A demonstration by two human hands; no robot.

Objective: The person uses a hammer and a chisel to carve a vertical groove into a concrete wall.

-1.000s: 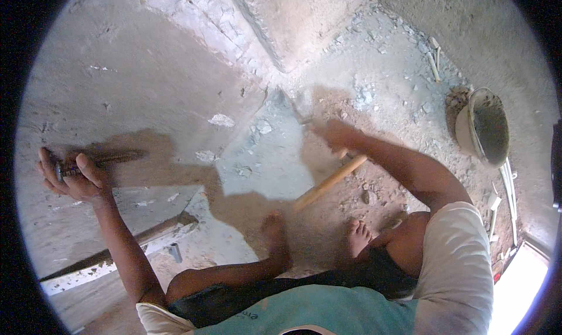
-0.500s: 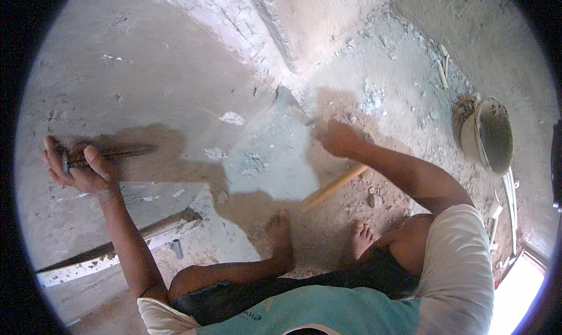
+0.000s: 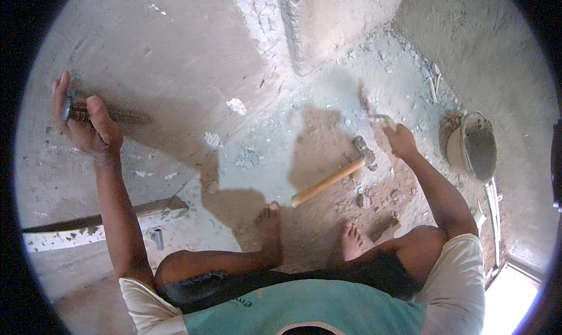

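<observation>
My left hand (image 3: 91, 124) holds a dark ribbed metal tool (image 3: 123, 115) close against the plastered wall (image 3: 158, 54) on the left. My right hand (image 3: 398, 139) is closed round the handle of a trowel (image 3: 366, 101), whose blade is blurred, over the dusty floor. Just left of that hand a wooden-handled hammer (image 3: 325, 183) lies on reddish rubble, its metal head toward the back. Both bare feet (image 3: 351, 238) rest on the floor below it.
A grey bucket (image 3: 474, 144) with mortar residue stands at the right beside white pipes (image 3: 494, 224) and debris. Ahead is a wall corner (image 3: 298, 48) with broken plaster. A long pale strip (image 3: 70, 235) runs along the lower left, near a short grey pipe piece (image 3: 158, 238). A bright opening lies at lower right.
My left hand has moved upward with the dark tool. My right hand has moved right with the trowel, uncovering the hammer's head.
</observation>
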